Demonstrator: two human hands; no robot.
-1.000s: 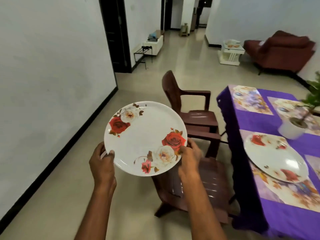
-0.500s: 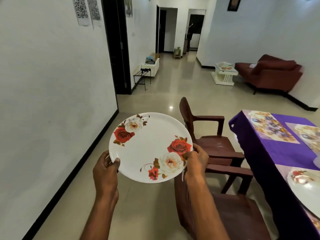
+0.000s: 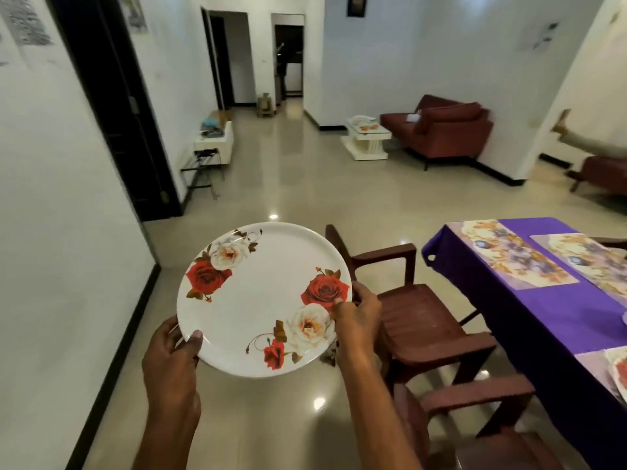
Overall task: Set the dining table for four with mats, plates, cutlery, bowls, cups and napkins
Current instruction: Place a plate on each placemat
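A pale, glossy tiled floor (image 3: 288,184) ran back between white walls toward dark doorways, with a maroon sofa (image 3: 441,125) and a low white side table (image 3: 364,139) far down the room. At the right stood the counter (image 3: 529,300), draped in a purple cloth, with two floral mats (image 3: 512,254) lying side by side on its far end and the edge of another plate (image 3: 619,371) just showing on a third mat at the frame's right border. Two dark brown plastic armchairs (image 3: 417,310) were drawn up along the counter's near side.

In front of the person, above the floor and well to the left of the counter, a round white plate (image 3: 261,300) was held up, tilted so its face showed. It had a raised rim and a plain, shiny centre. One cluster of a red rose and a cream rose with brown leaves sat at its upper left; a larger spray of a red rose, a cream rose and a small red bloom on a curling stem ran down its right side.

The left hand (image 3: 173,361) gripped the lower left rim, thumb lying over the face and fingers hidden behind. The right hand (image 3: 358,317) held the right rim beside the roses, thumb pressed on the printed edge and fingers curled behind.
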